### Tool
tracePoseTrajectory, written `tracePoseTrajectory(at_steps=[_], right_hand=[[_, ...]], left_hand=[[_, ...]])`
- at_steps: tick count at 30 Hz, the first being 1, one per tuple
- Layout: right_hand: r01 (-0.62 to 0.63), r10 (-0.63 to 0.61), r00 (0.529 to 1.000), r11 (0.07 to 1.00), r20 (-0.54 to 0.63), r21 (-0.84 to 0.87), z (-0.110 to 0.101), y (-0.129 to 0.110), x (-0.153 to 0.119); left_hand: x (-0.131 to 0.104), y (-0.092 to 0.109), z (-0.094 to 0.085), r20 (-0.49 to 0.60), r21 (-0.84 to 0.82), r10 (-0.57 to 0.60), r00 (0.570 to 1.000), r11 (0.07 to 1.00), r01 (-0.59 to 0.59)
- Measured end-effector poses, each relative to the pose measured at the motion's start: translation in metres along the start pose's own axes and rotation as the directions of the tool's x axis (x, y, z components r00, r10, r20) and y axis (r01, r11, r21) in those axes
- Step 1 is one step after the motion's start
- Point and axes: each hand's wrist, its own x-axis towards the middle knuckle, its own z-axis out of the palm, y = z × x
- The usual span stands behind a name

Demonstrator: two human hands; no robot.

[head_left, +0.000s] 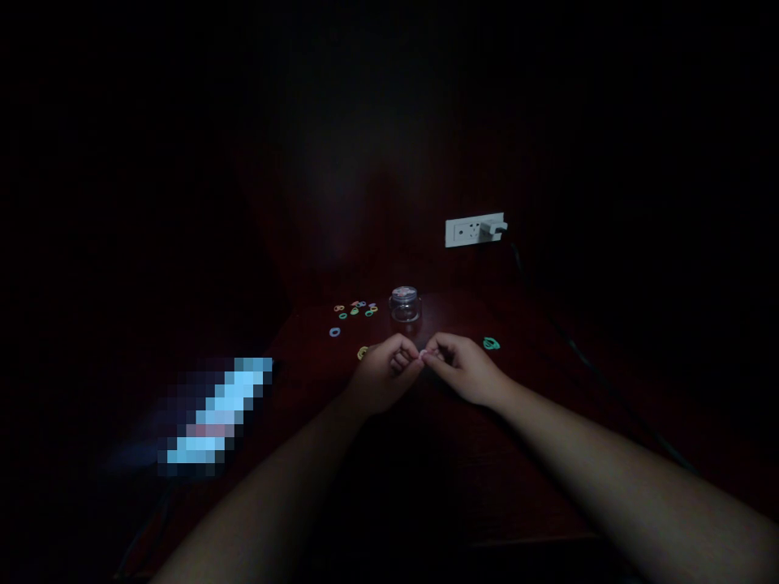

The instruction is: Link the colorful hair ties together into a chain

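Over the dark red table, my left hand [389,369] and my right hand [461,365] meet fingertip to fingertip. Both pinch a small pink hair tie [422,355], mostly covered by the fingers. Just beyond them stands a clear jar [405,308] with a lid on it. A yellow hair tie [363,353] lies partly hidden by my left hand. Right of my right hand are green hair ties [491,344], bunched together. A blue hair tie [334,332] rests farther left, in front of a loose group of several small coloured hair ties [355,311].
A lit, blurred-out screen [222,418] lies at the left. On the back panel is a white wall socket [475,230] with a plug [494,229] in it. A cable [600,373] runs down along the right side. The surroundings are very dark.
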Motion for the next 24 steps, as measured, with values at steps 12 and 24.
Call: tracePoseTrajectory(at_steps=[12, 24], right_hand=[[0.020, -0.019, 1.000, 1.000, 0.011, -0.010, -0.0001, 0.0018, -0.0011], [0.033, -0.034, 0.999, 0.997, 0.023, 0.064, 0.0001, -0.0004, -0.0017]], left_hand=[[0.0012, -0.0026, 0.0001, -0.063, 0.044, -0.023, 0.998, 0.999, 0.026], [0.0022, -0.0045, 0.0020, -0.136, 0.054, -0.026, 0.990, 0.998, 0.033]])
